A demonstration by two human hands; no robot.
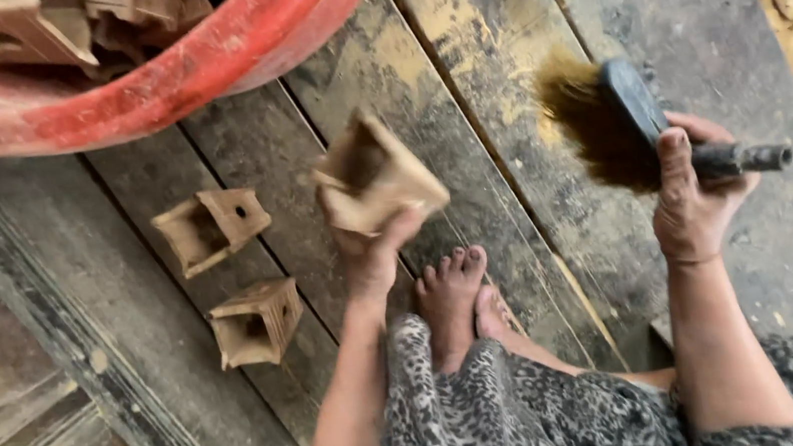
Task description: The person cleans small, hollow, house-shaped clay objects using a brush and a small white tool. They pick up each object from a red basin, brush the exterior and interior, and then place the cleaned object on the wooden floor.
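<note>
At frame centre the left hand [368, 252] grips a hollow clay block [376, 175], while the right hand [693, 189] clasps a dark-handled brush [631, 123] at right.

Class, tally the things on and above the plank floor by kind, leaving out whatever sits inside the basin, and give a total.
Hollow clay blocks: 3 (one in the left hand at, two on the planks)
Brushes: 1, in the right hand
Red basins: 1
Total: 5

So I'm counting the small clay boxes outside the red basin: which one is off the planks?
The clay box gripped in the left hand; the other two boxes lie on the wooden planks.
</note>
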